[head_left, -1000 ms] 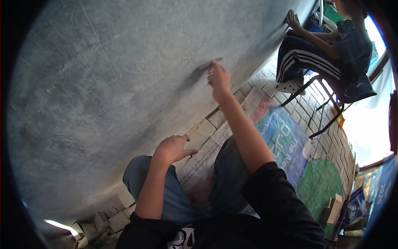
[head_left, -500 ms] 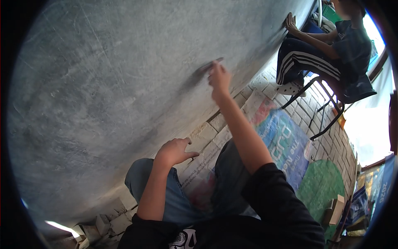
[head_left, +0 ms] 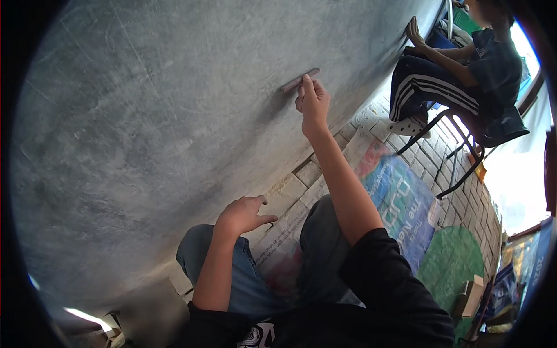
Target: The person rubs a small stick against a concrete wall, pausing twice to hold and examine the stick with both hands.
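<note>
My right hand grips a thin, flat, reddish-brown bar, pinched between thumb and fingers. The bar lies against, or very close to, the grey wall surface that fills the left and top of the view; its exact kind cannot be told. My left hand is held over my bent knee, fingers and thumb apart, with nothing in it. Dark smudges show on its fingertips.
On a black-framed chair at the upper right, another person sits with a hand on the same wall. A printed banner and a green round mat cover brick paving. A blurred dark shape is at the lower left.
My right hand and the bar have moved slightly up and right along the wall. My left hand is nearly still. The other person's hand has shifted a little.
</note>
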Available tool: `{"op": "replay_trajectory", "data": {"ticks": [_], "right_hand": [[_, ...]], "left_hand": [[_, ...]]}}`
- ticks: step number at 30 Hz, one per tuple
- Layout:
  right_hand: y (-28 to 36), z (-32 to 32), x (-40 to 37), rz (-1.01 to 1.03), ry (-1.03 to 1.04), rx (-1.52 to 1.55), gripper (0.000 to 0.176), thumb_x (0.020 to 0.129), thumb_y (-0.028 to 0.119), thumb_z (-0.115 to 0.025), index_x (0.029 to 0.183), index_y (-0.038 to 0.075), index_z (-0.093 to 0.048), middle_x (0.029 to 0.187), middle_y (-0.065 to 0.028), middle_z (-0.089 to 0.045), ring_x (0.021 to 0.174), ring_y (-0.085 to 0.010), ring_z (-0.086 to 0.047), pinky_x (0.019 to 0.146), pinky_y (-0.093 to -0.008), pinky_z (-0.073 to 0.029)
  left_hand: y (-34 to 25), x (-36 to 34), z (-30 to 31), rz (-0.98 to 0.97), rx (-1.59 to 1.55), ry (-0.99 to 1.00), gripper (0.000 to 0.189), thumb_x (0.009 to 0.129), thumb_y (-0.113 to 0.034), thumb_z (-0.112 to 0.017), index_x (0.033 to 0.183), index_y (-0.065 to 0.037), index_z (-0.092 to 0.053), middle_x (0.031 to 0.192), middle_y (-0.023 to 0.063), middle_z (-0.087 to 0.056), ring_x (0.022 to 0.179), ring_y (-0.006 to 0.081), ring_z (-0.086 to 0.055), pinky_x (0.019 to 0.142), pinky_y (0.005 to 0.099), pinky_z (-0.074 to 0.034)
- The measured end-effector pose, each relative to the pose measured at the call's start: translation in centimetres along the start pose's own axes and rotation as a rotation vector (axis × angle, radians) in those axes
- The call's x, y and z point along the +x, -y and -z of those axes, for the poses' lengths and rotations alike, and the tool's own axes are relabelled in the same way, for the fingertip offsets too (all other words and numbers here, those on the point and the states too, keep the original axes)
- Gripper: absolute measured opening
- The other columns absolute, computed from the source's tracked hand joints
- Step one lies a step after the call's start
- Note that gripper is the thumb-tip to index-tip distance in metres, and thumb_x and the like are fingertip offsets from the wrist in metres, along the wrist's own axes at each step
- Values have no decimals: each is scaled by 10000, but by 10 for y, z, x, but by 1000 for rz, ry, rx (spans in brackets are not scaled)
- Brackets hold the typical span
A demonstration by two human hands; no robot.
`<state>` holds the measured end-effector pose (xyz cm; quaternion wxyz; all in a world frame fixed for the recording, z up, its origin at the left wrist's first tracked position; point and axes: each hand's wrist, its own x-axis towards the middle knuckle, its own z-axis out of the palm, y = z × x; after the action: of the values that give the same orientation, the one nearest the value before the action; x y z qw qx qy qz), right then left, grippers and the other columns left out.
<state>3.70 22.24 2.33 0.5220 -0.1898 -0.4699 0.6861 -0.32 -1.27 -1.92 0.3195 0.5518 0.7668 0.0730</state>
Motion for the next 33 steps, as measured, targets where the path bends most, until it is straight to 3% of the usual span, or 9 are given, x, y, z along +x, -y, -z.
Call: {"op": "replay_trajectory", "data": {"ticks": [8, 11, 14, 20, 22, 24, 26, 30, 33], "right_hand": [[-30, 28, -7, -46, -112, -140, 241, 877, 258, -521, 711, 86, -492, 567, 38, -416, 429, -46, -354, 390, -204, -251], [-33, 41, -7, -193, -135, -217, 239, 869, 268, -527, 724, 79, -505, 565, 40, -414, 428, -48, -354, 392, -203, -263], [-21, 41, 3, -128, -162, -199, 233, 867, 267, -523, 734, 76, -513, 569, 39, -415, 426, -49, -355, 393, -203, -265], [-9, 11, -11, 70, -61, -119, 227, 884, 261, -502, 739, 85, -508, 584, 39, -420, 432, -46, -357, 391, -202, -260], [-19, 1, -18, -86, -69, -10, 230, 888, 260, -498, 729, 95, -499, 586, 38, -425, 450, -43, -370, 393, -198, -264], [-23, 7, -16, -84, -68, -10, 236, 891, 256, -494, 716, 98, -488, 584, 33, -430, 444, -45, -373, 392, -197, -267], [-17, 15, -13, -274, -170, -62, 227, 883, 262, -506, 731, 95, -498, 588, 24, -448, 435, -48, -375, 392, -201, -276], [-20, -1, -32, -108, 30, -212, 207, 847, 265, -532, 746, 84, -525, 608, 12, -478, 461, -57, -405, 407, -205, -292], [-18, 18, -16, -213, -118, -194, 215, 844, 267, -530, 729, 86, -520, 602, 8, -482, 459, -66, -407, 419, -203, -298]], "left_hand": [[-12, 10, 0, 6, 39, 65, 634, 719, -540, -620, 1116, -52, -545, 970, 156, -628, 906, 298, -604, 786, 358, -476], [-9, 11, -5, 10, 46, 86, 629, 723, -534, -619, 1109, -43, -549, 973, 155, -629, 903, 295, -606, 788, 355, -476], [-1, 9, -5, -30, 51, 40, 625, 726, -529, -617, 1109, -39, -548, 973, 156, -629, 898, 292, -607, 790, 354, -476], [0, 0, 1, 68, 22, 54, 630, 717, -534, -623, 1122, -58, -547, 966, 154, -630, 901, 291, -606, 799, 351, -472], [1, 2, 0, 55, 11, 47, 631, 717, -536, -622, 1123, -59, -547, 973, 155, -627, 907, 291, -604, 802, 352, -471], [3, 1, -3, 49, 1, 40, 632, 717, -537, -622, 1124, -61, -546, 981, 155, -625, 913, 291, -602, 805, 352, -470], [1, 3, -5, 13, 53, 31, 625, 720, -535, -619, 1122, -62, -546, 989, 159, -621, 929, 293, -596, 810, 354, -468], [-7, 2, -5, -13, 32, 42, 625, 706, -526, -626, 1088, -35, -562, 987, 163, -621, 926, 299, -593, 817, 377, -462], [-6, -2, -4, -33, -8, 37, 615, 704, -516, -631, 1080, -33, -566, 980, 166, -620, 926, 298, -592, 810, 379, -464]]}}
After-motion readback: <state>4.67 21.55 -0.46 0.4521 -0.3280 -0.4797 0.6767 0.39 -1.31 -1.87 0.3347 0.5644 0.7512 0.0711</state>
